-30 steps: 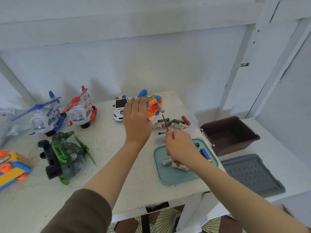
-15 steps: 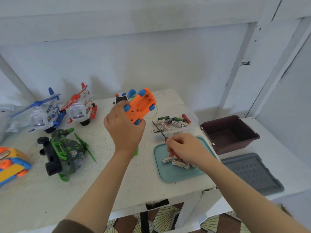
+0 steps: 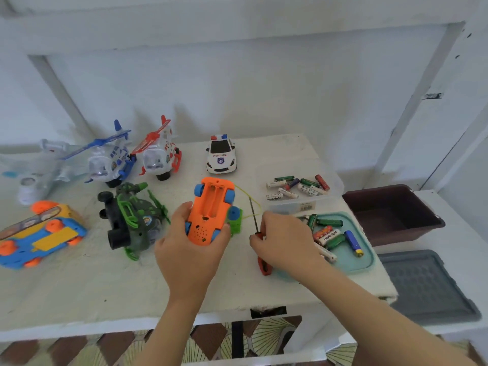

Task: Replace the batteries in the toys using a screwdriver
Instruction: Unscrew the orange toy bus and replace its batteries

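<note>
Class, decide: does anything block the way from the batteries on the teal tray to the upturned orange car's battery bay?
No cover shows: the bay appears open, facing up. Only the right hand, holding the screwdriver, lies between the tray and the car.

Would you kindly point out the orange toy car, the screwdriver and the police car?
orange toy car (image 3: 211, 204): head view, battery bay on its upturned underside.
screwdriver (image 3: 254, 215): head view, metal shaft.
police car (image 3: 220, 158): head view, white bonnet.
</note>
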The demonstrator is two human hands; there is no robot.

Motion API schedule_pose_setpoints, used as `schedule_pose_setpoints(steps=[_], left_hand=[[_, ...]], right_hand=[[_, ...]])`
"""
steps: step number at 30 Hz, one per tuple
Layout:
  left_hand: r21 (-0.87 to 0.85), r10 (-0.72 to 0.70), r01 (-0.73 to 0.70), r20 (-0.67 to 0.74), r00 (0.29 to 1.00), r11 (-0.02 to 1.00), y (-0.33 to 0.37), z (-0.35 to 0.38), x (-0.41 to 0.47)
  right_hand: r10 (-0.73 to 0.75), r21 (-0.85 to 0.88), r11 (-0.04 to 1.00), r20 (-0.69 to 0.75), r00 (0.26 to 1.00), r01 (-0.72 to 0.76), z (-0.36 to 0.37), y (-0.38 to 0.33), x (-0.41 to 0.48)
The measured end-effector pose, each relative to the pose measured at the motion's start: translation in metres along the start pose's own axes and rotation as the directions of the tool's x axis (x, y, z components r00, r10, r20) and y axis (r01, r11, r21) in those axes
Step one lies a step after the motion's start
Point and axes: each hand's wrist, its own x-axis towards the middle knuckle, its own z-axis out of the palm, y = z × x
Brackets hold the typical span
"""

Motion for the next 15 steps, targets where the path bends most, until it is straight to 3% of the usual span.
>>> schedule_pose_setpoints(steps=[5,9,12,15], left_hand=[[0.031,-0.070,0.069,0.048,0.996,0.997,-0.008,-0.006,-0.016],[0.079,-0.082,0.075,0.086,0.993,0.994,-0.010,-0.011,-0.024],[0.152,-0.036,0.015,0.136,0.990,0.988,-0.012,-0.014,-0.028],[0.104,-0.021,0.001,0.190,0.982,0.995,-0.015,-0.017,-0.033]], right_hand=[[0.001,-0.052,0.999,-0.025,1.000,-0.002,0.007,0.000,0.004],[-0.028,0.000,1.000,0.059,0.998,0.029,-0.005,0.013,0.009],[-0.148,-0.093,0.982,0.143,0.978,0.163,-0.022,0.027,0.010],[-0.180,-0.074,0.975,0.283,0.942,0.209,-0.033,0.036,0.008]])
